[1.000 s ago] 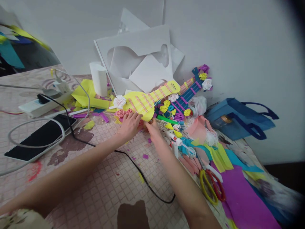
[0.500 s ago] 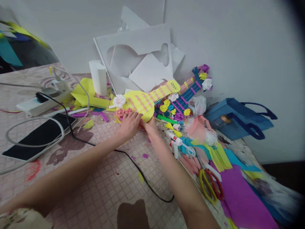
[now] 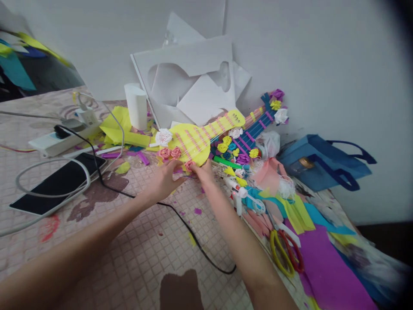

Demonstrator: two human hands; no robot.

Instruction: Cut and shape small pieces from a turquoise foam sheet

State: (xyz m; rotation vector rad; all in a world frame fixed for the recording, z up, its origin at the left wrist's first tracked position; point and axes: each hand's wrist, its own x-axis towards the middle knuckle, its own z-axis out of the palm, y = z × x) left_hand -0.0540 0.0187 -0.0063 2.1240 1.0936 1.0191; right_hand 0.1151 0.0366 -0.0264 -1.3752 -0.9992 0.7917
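Observation:
A yellow toy guitar (image 3: 201, 144) with pink strips, strings and a white flower leans tilted at the back of the table, its neck to the upper right. Pink paper roses (image 3: 164, 153) sit along its lower edge. My right hand (image 3: 204, 171) grips that edge, thumb in front near the lowest rose (image 3: 189, 165), fingers mostly hidden behind. My left hand (image 3: 165, 180) is just below the other roses, thumb spread away from the fingers; its fingertips are partly hidden. Behind the guitar's right side rests a blue toy guitar (image 3: 254, 131) with purple strips and paper flowers.
A glue gun (image 3: 238, 193) and scissors (image 3: 284, 252) lie right among coloured paper. A black cable (image 3: 180, 221) crosses the table. On the left are a tablet-like device (image 3: 58, 185) and a power strip (image 3: 48, 144). A blue bag (image 3: 322, 163) stands far right.
My left hand has moved down and left off the lowest rose, its thumb spreading from the fingers. My right hand stays at the guitar's edge. The view has shifted slightly.

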